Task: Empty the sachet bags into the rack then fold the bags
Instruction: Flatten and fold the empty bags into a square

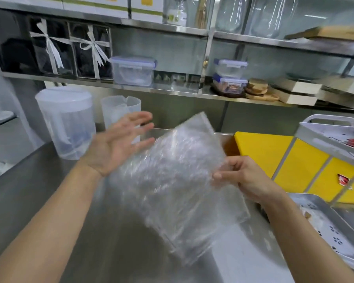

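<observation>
With the right hand (245, 178) pinching the seemingly empty, blurred bag (172, 180) at its 3 o'clock edge, the open, spread-fingered left hand (119, 144) should press it flat on the table (49, 201) before folding.

Steel counter (49, 201), bare and dull grey, running to a steel back wall (182, 111). Two steel shelves above: lower shelf (131, 87), upper shelf (151, 27). On the lower shelf, dark boxes tied with pale ribbon (70, 48), clear lidded tubs (133, 70), round wooden boards (258, 88). On the upper shelf, white cartons (110, 5) and clear plastic bags (253, 15). Two cloudy plastic jugs (67, 121) stand on the counter at left. Yellow boards (294, 160) at right. Cool, even light, glinting off the steel.
</observation>
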